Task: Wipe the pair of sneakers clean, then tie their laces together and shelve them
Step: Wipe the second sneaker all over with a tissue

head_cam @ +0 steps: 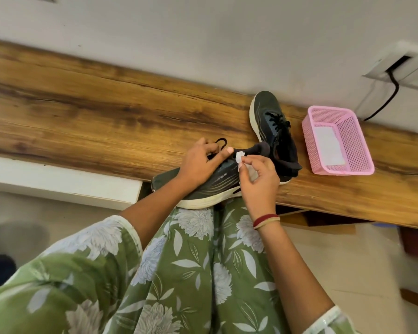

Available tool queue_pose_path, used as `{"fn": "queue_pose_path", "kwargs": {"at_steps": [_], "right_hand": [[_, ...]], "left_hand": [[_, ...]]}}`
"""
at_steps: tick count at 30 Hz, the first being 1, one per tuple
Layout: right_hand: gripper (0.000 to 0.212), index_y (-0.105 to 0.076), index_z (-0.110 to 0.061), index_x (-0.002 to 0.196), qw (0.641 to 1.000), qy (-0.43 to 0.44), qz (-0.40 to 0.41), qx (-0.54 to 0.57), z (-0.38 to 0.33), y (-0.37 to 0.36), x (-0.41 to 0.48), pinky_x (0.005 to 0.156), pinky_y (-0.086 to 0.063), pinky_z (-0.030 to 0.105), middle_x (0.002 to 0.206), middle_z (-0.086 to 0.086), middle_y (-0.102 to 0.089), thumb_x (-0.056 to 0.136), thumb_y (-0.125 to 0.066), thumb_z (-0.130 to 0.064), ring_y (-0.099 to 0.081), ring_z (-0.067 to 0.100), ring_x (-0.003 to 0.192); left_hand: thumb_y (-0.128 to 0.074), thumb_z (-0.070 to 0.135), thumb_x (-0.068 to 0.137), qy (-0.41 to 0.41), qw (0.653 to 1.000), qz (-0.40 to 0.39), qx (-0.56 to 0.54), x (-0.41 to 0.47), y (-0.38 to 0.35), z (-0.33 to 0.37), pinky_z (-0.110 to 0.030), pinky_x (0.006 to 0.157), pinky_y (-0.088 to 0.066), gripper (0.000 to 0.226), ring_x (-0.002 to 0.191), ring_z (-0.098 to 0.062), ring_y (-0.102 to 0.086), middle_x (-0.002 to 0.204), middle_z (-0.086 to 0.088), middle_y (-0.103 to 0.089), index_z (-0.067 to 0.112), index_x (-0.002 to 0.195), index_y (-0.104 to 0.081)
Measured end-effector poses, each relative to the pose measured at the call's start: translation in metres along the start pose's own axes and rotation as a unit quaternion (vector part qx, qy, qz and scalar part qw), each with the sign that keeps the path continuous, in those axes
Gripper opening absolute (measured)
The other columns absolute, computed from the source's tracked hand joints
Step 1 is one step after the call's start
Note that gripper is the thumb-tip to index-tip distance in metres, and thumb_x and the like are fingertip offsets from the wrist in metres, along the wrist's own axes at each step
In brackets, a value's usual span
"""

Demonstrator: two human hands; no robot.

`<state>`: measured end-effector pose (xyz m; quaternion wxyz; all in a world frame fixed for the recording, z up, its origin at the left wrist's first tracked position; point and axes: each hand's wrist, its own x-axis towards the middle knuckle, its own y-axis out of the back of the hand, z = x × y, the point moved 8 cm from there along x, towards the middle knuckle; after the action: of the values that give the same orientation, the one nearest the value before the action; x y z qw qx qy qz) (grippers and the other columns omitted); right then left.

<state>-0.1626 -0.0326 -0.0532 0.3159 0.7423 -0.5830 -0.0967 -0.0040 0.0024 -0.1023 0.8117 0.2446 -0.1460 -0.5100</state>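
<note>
A dark sneaker with a white sole (215,186) lies at the wooden table's (94,116) front edge, partly over my lap. My left hand (200,162) grips its top around the laces, and a black lace loop (221,141) sticks out above my fingers. My right hand (258,177) pinches a small white wipe (241,159) against the shoe's collar. The second dark sneaker (273,126) stands on the table just behind, toe pointing away, laces loose.
A pink mesh basket (348,145) with a white sheet inside sits to the right of the shoes. A wall socket with a black cable (393,83) is at the back right. My green floral clothing fills the foreground. Bare wood stretches to the left.
</note>
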Motion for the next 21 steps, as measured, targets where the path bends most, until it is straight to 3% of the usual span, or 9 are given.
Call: {"fn": "queue_pose_path", "kwargs": {"at_steps": [3, 5, 7, 8, 10, 12, 15, 18, 21], "right_hand": [[0.011, -0.07, -0.009, 0.093, 1.0, 0.007, -0.015, -0.008, 0.0, -0.002, 0.002, 0.087, -0.04, 0.012, 0.1, 0.006, -0.06, 0.084, -0.064, -0.006, -0.057, 0.012, 0.093], [0.011, -0.07, -0.009, 0.093, 1.0, 0.016, -0.015, -0.012, -0.002, 0.0, 0.001, 0.086, -0.039, 0.007, 0.1, 0.005, -0.06, 0.084, -0.064, -0.005, -0.057, 0.012, 0.093], [0.012, -0.07, -0.008, 0.093, 0.999, 0.032, -0.023, -0.021, -0.005, -0.002, -0.003, 0.086, -0.039, 0.007, 0.1, 0.005, -0.06, 0.084, -0.063, -0.004, -0.056, 0.01, 0.092], [0.012, -0.07, -0.008, 0.093, 0.998, 0.039, -0.032, -0.025, -0.007, -0.004, -0.006, 0.086, -0.038, 0.007, 0.1, 0.004, -0.059, 0.085, -0.062, -0.003, -0.056, 0.009, 0.092], [0.013, -0.069, -0.007, 0.094, 0.996, 0.055, -0.046, -0.045, -0.011, -0.009, -0.009, 0.085, -0.036, 0.004, 0.1, 0.004, -0.058, 0.085, -0.06, -0.003, -0.054, 0.008, 0.091], [0.014, -0.069, -0.006, 0.095, 0.992, 0.075, -0.053, -0.084, -0.014, -0.014, -0.007, 0.083, -0.035, 0.005, 0.099, 0.005, -0.058, 0.086, -0.059, -0.003, -0.053, 0.009, 0.09], [0.014, -0.069, -0.006, 0.096, 0.982, 0.094, -0.074, -0.147, -0.017, -0.022, -0.005, 0.08, -0.044, 0.023, 0.099, 0.007, -0.059, 0.087, -0.057, -0.005, -0.056, 0.02, 0.09], [0.014, -0.069, -0.006, 0.095, 0.972, 0.11, -0.095, -0.187, -0.019, -0.028, -0.01, 0.077, -0.04, 0.024, 0.098, 0.008, -0.06, 0.086, -0.058, -0.004, -0.055, 0.025, 0.093], [0.015, -0.069, -0.007, 0.096, 0.966, 0.12, -0.112, -0.2, -0.017, -0.03, -0.012, 0.076, -0.041, 0.025, 0.097, 0.008, -0.061, 0.086, -0.058, -0.003, -0.054, 0.025, 0.095]], "left_hand": [[-0.056, 0.047, 0.092, 0.031, 0.998, -0.027, -0.037, 0.005, -0.005, -0.006, -0.032, 0.063, -0.037, 0.041, 0.065, -0.012, -0.049, 0.068, 0.003, -0.048, 0.031, 0.055, -0.049], [-0.057, 0.041, 0.093, 0.107, 0.979, -0.032, -0.168, 0.006, -0.005, -0.017, -0.029, 0.062, -0.041, 0.04, 0.06, -0.009, -0.052, 0.06, 0.004, -0.057, 0.027, 0.055, -0.06], [-0.062, 0.043, 0.09, 0.185, 0.945, -0.018, -0.268, 0.006, -0.006, -0.031, -0.038, 0.072, -0.05, 0.033, 0.071, -0.019, -0.062, 0.079, -0.015, -0.071, 0.014, 0.081, -0.074], [-0.064, 0.045, 0.088, 0.219, 0.929, -0.007, -0.299, 0.005, -0.006, -0.037, -0.041, 0.078, -0.052, 0.043, 0.078, -0.023, -0.064, 0.09, -0.02, -0.071, 0.004, 0.095, -0.071], [-0.065, 0.047, 0.085, 0.282, 0.894, 0.013, -0.349, 0.002, -0.007, -0.048, -0.034, 0.071, -0.055, 0.051, 0.081, -0.022, -0.067, 0.092, -0.015, -0.071, 0.0, 0.106, -0.062], [-0.065, 0.042, 0.087, 0.319, 0.869, 0.026, -0.378, 0.003, -0.01, -0.057, -0.024, 0.062, -0.051, 0.035, 0.068, -0.015, -0.064, 0.078, -0.004, -0.068, 0.01, 0.097, -0.056], [-0.062, 0.027, 0.092, 0.336, 0.853, 0.032, -0.399, 0.003, -0.011, -0.058, -0.019, 0.049, -0.045, 0.022, 0.043, -0.008, -0.051, 0.051, 0.002, -0.055, 0.012, 0.078, -0.052], [-0.06, 0.017, 0.093, 0.378, 0.833, 0.06, -0.401, 0.007, -0.011, -0.063, -0.013, 0.034, -0.034, 0.02, 0.029, -0.005, -0.041, 0.055, -0.002, -0.047, 0.014, 0.078, -0.048], [-0.059, 0.005, 0.089, 0.424, 0.807, 0.109, -0.396, 0.008, -0.009, -0.08, -0.013, 0.032, -0.032, 0.016, 0.033, -0.007, -0.045, 0.065, -0.006, -0.053, 0.013, 0.077, -0.051]]}}
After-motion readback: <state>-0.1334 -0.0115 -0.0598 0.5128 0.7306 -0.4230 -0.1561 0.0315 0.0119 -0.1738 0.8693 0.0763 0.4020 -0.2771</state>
